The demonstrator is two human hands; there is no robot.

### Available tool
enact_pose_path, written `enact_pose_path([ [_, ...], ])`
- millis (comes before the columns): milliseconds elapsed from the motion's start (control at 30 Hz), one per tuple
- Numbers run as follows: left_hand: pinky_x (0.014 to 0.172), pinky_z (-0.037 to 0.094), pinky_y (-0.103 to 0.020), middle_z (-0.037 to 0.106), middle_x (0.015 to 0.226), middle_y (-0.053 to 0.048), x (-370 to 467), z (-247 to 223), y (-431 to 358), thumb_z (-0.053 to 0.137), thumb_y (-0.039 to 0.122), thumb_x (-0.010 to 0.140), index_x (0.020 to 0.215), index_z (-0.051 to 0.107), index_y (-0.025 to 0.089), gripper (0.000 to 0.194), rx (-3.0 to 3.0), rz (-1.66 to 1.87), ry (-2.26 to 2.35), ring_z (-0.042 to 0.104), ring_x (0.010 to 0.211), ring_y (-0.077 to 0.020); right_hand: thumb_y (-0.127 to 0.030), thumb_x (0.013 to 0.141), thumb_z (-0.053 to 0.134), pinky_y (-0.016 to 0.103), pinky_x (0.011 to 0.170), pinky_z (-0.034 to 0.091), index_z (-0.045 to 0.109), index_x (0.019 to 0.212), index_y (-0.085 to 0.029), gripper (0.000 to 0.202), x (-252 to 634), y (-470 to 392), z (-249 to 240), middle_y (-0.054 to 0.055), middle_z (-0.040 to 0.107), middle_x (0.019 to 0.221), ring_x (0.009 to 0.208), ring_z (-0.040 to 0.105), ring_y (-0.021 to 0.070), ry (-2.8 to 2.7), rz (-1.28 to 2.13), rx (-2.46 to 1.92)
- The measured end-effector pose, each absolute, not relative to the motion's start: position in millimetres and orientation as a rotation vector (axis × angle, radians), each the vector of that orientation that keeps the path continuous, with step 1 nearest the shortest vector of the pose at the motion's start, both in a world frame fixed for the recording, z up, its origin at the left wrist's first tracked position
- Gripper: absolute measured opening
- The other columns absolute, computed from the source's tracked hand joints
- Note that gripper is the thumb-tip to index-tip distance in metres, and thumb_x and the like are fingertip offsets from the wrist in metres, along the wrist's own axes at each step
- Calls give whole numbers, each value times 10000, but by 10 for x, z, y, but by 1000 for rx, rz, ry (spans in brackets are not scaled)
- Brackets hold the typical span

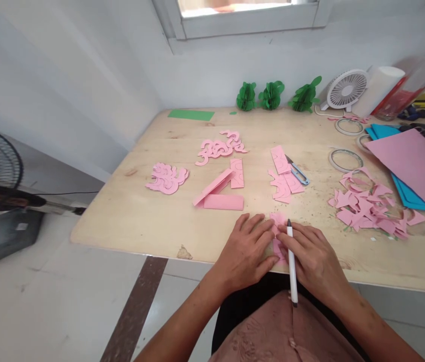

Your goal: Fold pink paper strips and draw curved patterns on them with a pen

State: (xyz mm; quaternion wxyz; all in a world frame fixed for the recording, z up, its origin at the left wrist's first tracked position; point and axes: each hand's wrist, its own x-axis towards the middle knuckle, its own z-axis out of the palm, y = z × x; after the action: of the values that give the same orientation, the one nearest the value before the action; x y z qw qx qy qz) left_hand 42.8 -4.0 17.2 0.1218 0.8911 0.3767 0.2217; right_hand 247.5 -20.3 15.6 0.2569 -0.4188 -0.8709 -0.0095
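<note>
At the table's front edge lies a pink paper piece [279, 246], partly covered by fingers. My left hand [246, 249] rests on its left side, fingers spread and pressing on the paper. My right hand [312, 254] holds a white marker [292, 266] with a dark tip pointing away from me, its fingers on the paper's right side. Beyond my hands are pink pieces with drawn curves [282, 186] and small blue-handled scissors [300, 173]. Folded pink strips [223, 202] lie to the left, near curved cut-outs [220, 147] and a stack of cut pink shapes [167, 177].
Pink scraps [374, 206] lie on the right, by tape rolls [346, 159], blue sheets [408, 188] and a large pink sheet [418, 163]. Green paper figures [272, 95], a small white fan [347, 90] and a bottle [416, 80] stand along the wall.
</note>
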Motion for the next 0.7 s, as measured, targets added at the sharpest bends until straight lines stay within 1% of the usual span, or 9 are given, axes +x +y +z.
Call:
enact_pose_path([
  [133, 1129, 315, -524, 582, 1360, -106, 423, 172, -37, 569, 362, 887, 1222, 549, 178, 383, 2604, 646, 1096, 443, 1334, -297, -126, 922, 483, 429, 904, 473, 595, 1225, -199, 331, 2473, -201, 166, 113, 702, 1168, 1155, 604, 266, -2364, -34, -1141],
  [433, 1141, 288, -528, 558, 1396, -92, 422, 166, -40, 551, 359, 900, 1226, 546, 162, 381, 2617, 654, 1088, 434, 1336, -306, -93, 909, 495, 422, 913, 456, 600, 1199, -157, 315, 2483, -202, 160, 126, 692, 1186, 1174, 583, 274, -2391, -53, -1130],
  [600, 1135, 294, -523, 553, 1402, -89, 425, 159, -44, 549, 357, 896, 1248, 538, 167, 400, 2614, 653, 1091, 437, 1336, -306, -132, 926, 492, 424, 915, 460, 590, 1216, -176, 310, 2499, -195, 138, 117, 691, 1195, 1178, 584, 272, -2400, -57, -1123],
  [700, 1136, 290, -521, 546, 1411, -85, 423, 160, -47, 547, 348, 895, 1237, 544, 168, 386, 2613, 654, 1097, 431, 1340, -308, -130, 921, 490, 428, 919, 459, 593, 1223, -191, 325, 2508, -192, 131, 110, 689, 1204, 1192, 580, 273, -2401, -43, -1127],
])
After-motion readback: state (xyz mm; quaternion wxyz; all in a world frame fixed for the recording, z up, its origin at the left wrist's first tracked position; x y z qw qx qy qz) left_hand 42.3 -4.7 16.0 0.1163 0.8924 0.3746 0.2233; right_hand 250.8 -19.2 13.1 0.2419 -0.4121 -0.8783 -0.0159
